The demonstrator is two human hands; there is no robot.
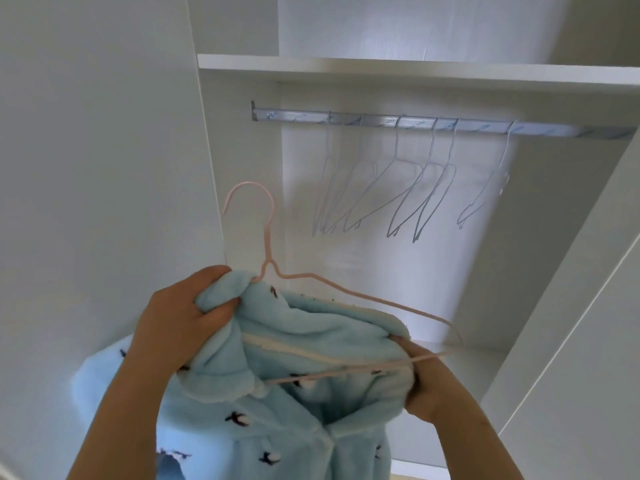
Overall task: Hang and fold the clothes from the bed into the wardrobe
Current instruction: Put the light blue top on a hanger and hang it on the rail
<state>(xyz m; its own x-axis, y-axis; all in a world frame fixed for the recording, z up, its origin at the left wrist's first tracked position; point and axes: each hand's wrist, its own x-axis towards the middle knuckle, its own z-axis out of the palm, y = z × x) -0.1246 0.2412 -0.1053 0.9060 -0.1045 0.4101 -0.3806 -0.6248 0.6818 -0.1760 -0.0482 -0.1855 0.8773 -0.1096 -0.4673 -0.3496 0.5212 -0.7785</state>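
Observation:
A light blue fleece top (277,417) with small dark embroidered marks hangs in front of me, partly on a pink wire hanger (268,233). My left hand (180,323) grips the collar and shoulder fabric just under the hanger's neck. My right hand (433,386) grips the other shoulder fabric together with the hanger's lower bar. The hanger's right arm sticks out bare above the fabric, and its hook points up toward the open wardrobe. The silver rail (433,124) runs across above.
Several empty pale wire hangers (398,195) hang on the rail. A white shelf (415,69) sits above it. The wardrobe's left panel (104,168) and right side wall (571,306) frame the opening. A lower shelf edge (419,471) shows below the top.

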